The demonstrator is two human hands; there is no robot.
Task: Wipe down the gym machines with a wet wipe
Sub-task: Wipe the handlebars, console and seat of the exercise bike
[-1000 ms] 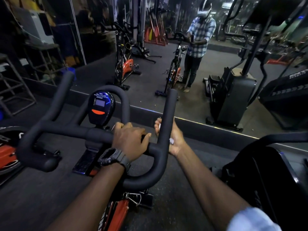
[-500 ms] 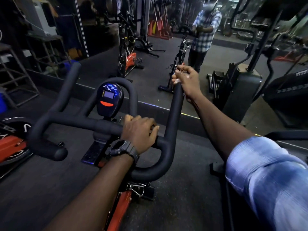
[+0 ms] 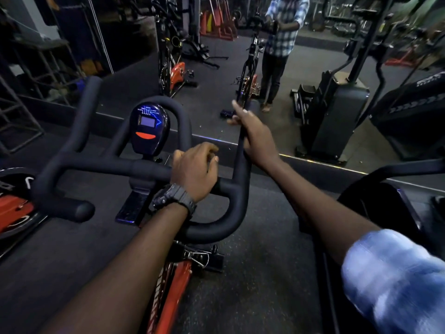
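Now the right hand (image 3: 255,133) wraps the upper part of the right horn of the spin bike handlebar (image 3: 237,189), index finger stretched out toward twelve o'clock, the other fingers curled round the bar. The wet wipe itself? Cannot make it out here; if it is anywhere, it is tucked inside that grip. The left hand (image 3: 195,172) clamps the crossbar at about nine o'clock of the right one, fingers curled over the top, wristwatch (image 3: 173,197) just behind it.

The risk: with the wipe bunched in the palm, the bar could get skin rather than cloth, leaving streaks of untouched foam. The outstretched finger loosens the hold too, so the wipe could slip out and drop to the floor mat (image 3: 265,273). The console (image 3: 149,128), at ten o'clock, looks like it would dislike stray moisture.

Against half a second back, the right hand sits lower down the horn, off the tip, while the left grips the same spot.
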